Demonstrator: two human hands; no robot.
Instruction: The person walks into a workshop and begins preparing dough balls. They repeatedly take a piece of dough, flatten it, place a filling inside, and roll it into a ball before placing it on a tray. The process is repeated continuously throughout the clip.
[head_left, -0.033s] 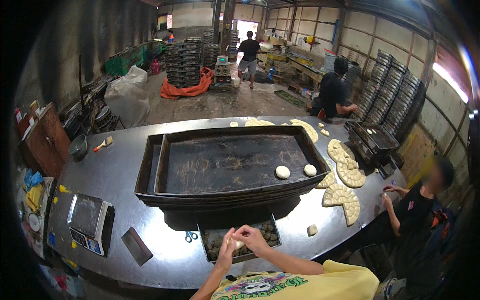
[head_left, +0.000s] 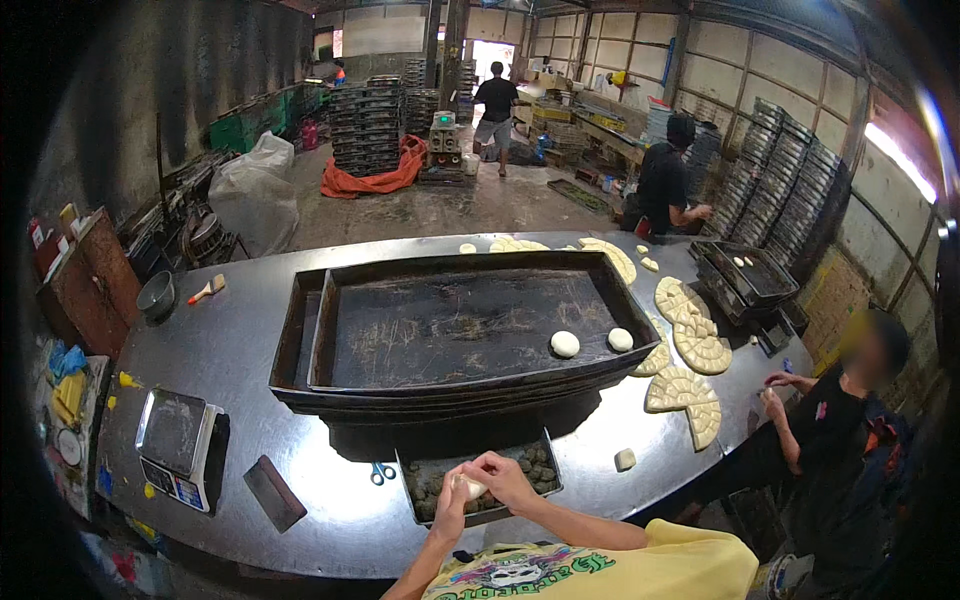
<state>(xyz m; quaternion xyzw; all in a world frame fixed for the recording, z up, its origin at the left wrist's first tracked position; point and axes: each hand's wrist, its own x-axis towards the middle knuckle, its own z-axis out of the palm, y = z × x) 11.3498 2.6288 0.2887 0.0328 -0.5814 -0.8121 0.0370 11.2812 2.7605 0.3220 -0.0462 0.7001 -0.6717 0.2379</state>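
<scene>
Dough (head_left: pixel 470 487), a pale, soft lump, sat pinched between both hands: the left hand (head_left: pixel 450 500) cupped it from below while the right hand (head_left: pixel 505 478) curled over it. Directly beneath the hands lay a shallow metal tray (head_left: pixel 545 488) of dark, round filling balls, and beyond them a large black rectangular baking tray (head_left: pixel 460 330) held two smooth white dough balls (head_left: pixel 565 344) on the steel table (head_left: pixel 250 340).

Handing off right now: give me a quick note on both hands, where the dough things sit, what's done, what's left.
Left hand and right hand: together around a pale dough piece over the small filling tray.
Done: two dough balls on the big black tray.
Left: cut dough wedges on the steel table, one loose piece.
Scale and scissors at left.
</scene>
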